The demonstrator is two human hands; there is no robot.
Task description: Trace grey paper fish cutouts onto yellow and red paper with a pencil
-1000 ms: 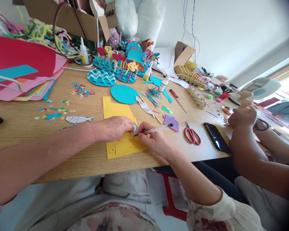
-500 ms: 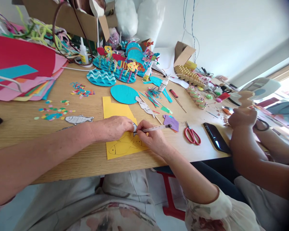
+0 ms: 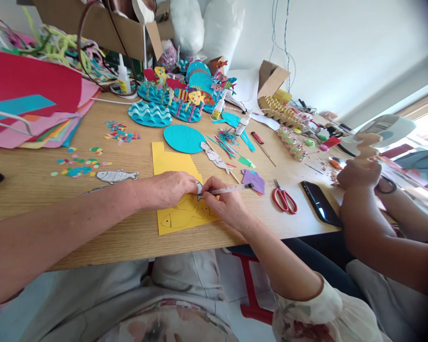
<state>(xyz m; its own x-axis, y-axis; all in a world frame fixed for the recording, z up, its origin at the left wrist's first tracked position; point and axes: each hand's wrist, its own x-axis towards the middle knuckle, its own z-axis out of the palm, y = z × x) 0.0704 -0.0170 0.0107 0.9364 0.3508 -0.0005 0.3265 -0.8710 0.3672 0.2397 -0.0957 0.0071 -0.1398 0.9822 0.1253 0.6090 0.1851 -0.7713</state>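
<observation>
Two hands (image 3: pixel 174 189) (image 3: pixel 226 202), pen (image 3: pixel 233 189), bags (image 3: pixel 221 35) of white fluff (image 3: pixel 188 28)

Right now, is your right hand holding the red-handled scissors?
No, the right hand holds a slim pale pen over yellow paper, while the red-handled scissors lie on the wooden table.

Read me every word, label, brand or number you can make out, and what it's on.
None can be read.
Left white bottle: yellow label, too small to read.
Middle white bottle: yellow label, too small to read.
Right white bottle: dark print, too blurred.
Pen in the right hand: no readable marking.
</observation>
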